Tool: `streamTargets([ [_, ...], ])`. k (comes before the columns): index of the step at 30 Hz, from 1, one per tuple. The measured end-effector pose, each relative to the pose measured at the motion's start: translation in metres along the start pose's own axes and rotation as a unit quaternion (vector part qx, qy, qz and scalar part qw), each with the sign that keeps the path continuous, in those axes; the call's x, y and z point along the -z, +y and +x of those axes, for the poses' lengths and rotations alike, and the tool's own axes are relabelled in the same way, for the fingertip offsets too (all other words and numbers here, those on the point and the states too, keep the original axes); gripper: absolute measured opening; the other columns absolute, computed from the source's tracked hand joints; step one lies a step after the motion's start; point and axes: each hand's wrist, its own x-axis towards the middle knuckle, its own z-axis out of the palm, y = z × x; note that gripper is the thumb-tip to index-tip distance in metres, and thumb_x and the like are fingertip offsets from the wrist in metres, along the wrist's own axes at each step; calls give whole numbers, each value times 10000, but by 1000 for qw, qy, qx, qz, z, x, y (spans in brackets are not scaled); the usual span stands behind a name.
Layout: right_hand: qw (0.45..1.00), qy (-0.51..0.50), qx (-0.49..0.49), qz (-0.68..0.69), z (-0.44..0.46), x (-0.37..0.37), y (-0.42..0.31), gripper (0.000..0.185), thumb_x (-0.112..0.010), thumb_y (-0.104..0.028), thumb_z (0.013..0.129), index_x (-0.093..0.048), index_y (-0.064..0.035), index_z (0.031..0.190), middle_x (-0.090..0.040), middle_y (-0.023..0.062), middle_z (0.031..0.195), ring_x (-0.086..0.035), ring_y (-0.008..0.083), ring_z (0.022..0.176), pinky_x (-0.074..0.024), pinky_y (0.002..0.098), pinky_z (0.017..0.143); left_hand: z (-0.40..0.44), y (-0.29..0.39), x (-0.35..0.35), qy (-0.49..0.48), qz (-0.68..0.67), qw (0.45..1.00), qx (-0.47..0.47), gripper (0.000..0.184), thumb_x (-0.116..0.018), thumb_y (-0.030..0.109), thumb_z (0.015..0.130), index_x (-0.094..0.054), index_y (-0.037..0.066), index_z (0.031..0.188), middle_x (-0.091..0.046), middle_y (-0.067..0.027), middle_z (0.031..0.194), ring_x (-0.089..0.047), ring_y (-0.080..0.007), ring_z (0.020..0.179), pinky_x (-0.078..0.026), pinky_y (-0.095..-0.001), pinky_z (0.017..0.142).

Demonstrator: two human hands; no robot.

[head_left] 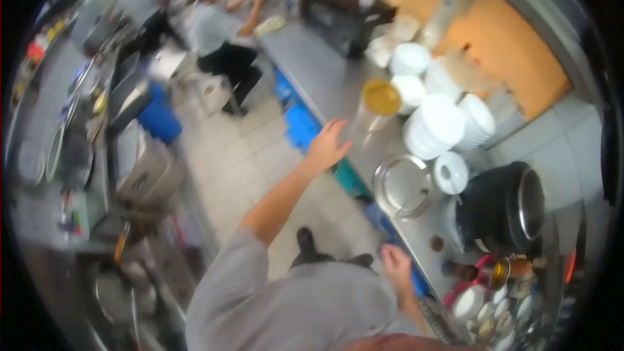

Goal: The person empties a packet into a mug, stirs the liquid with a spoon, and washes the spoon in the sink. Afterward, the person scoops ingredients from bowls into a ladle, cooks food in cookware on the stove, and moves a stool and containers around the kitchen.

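My left hand [328, 146] reaches over the edge of the metal counter [302, 68], empty, with its fingers apart. Nearest to it on the counter is a clear container with a yellow lid [381, 97]. Past that stand stacks of white bowls [434, 127]. My right hand [395, 265] is low by the counter's front edge, its fingers curled; blur hides what they hold, if anything. A round metal lid or pan [402, 186] lies on the counter between the hands, beside a white ring-shaped piece [450, 173].
A black pot or warmer [500, 208] stands at the right, with jars and small bowls below it. Blue bins [301, 127] sit under the counter. A co-worker [218, 32] is at the counter's far end. Grey bins [146, 169] line the left side of the tiled floor.
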Motion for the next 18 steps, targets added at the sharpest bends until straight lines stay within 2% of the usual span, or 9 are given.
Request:
streamTargets([
  [1, 999, -1, 30, -37, -2, -1, -1, 152, -651, -101, 951, -708, 8, 1038, -725, 99, 911, -680, 156, 824, -538, 287, 744, 13, -5, -6, -6, 0, 1000, 3, 591, -728, 266, 846, -517, 64, 1360, -512, -196, 1397, -537, -403, 1233, -477, -445, 1005],
  [3, 999, 26, -13, -33, -10, -7, 3, 171, -645, -122, 958, -708, 17, 1034, -734, 105, 924, -695, 166, 811, -548, 294, 737, 37, -13, -15, -46, 6, 999, 3, 671, -735, 269, 839, -458, 78, 1419, -453, -225, 1452, -517, -424, 1261, -466, -453, 1025],
  [5, 991, 88, -85, 52, -15, -12, -5, 192, -638, -135, 968, -707, 34, 1027, -736, 111, 934, -698, 155, 791, -559, 295, 723, 56, -18, -25, -79, 11, 997, -17, 720, -739, 269, 836, -418, 86, 1454, -413, -248, 1485, -507, -437, 1275, -462, -458, 1033],
  [7, 986, 137, -64, 69, -8, -16, -3, 204, -630, -135, 977, -698, 52, 1026, -732, 116, 924, -695, 150, 763, -564, 287, 703, 74, -17, -33, -134, 8, 989, 58, 835, -799, 250, 783, -375, 86, 1483, -346, -308, 1510, -385, -455, 1385, -402, -463, 1106],
  [10, 962, 190, -81, 177, 11, -21, 6, 188, -622, -105, 983, -680, 61, 1050, -723, 115, 903, -684, 142, 758, -562, 268, 687, 100, -12, -42, -141, -6, 989, 49, 926, -832, 211, 743, -329, 117, 1515, -249, -358, 1540, -317, -496, 1415, -377, -478, 1129],
  [13, 976, 189, -19, 110, 38, -16, 8, 189, -625, -107, 983, -681, 56, 1062, -722, 106, 904, -678, 131, 756, -562, 266, 691, 116, -22, -58, -129, 26, 991, -8, 909, -860, 189, 708, -386, 131, 1481, -230, -376, 1536, -293, -517, 1418, -369, -484, 1132],
  [14, 975, 190, -15, 115, 48, -15, 8, 189, -625, -107, 983, -681, 56, 1062, -722, 106, 904, -678, 131, 756, -562, 266, 691, 120, -34, -68, -128, 30, 991, -12, 909, -860, 189, 708, -386, 131, 1481, -230, -376, 1536, -293, -517, 1418, -369, -484, 1132],
  [16, 967, 193, -29, 164, 74, -11, 9, 185, -627, -105, 981, -684, 49, 1067, -722, 99, 899, -674, 127, 751, -560, 264, 693, 128, -57, -88, -125, 87, 988, -40, 863, -845, 142, 706, -432, 168, 1463, -183, -303, 1593, -400, -491, 1366, -429, -494, 1078],
  [18, 963, 195, -26, 186, 97, -8, 17, 185, -626, -105, 982, -685, 46, 1069, -722, 94, 897, -672, 125, 748, -558, 261, 693, 131, -60, -93, -130, 73, 988, -27, 821, -846, 143, 703, -464, 157, 1430, -201, -314, 1583, -381, -493, 1378, -421, -495, 1085],
])
